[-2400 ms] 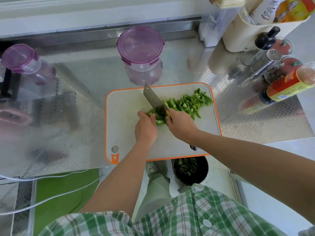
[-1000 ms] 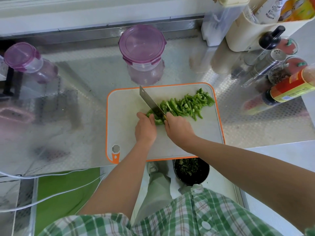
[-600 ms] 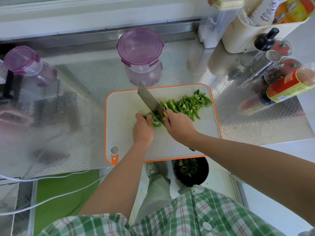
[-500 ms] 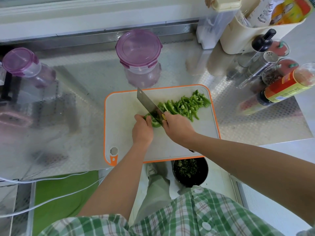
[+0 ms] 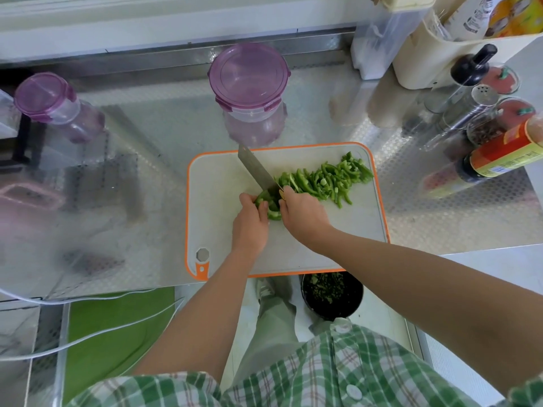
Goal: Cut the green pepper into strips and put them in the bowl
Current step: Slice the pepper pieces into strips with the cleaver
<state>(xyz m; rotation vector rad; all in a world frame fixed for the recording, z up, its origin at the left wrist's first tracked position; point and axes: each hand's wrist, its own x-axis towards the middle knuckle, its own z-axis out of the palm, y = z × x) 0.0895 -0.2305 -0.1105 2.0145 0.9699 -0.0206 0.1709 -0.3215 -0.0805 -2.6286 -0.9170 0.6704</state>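
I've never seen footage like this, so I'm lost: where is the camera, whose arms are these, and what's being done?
No machine here: a person wears one camera on the head, looking down at their own hands. The right hand grips a cleaver; the left hand holds the uncut green pepper piece on the orange-rimmed cutting board. Cut strips lie piled right of the blade. A purple-lidded container and seasoning bottles stand behind on the steel counter.
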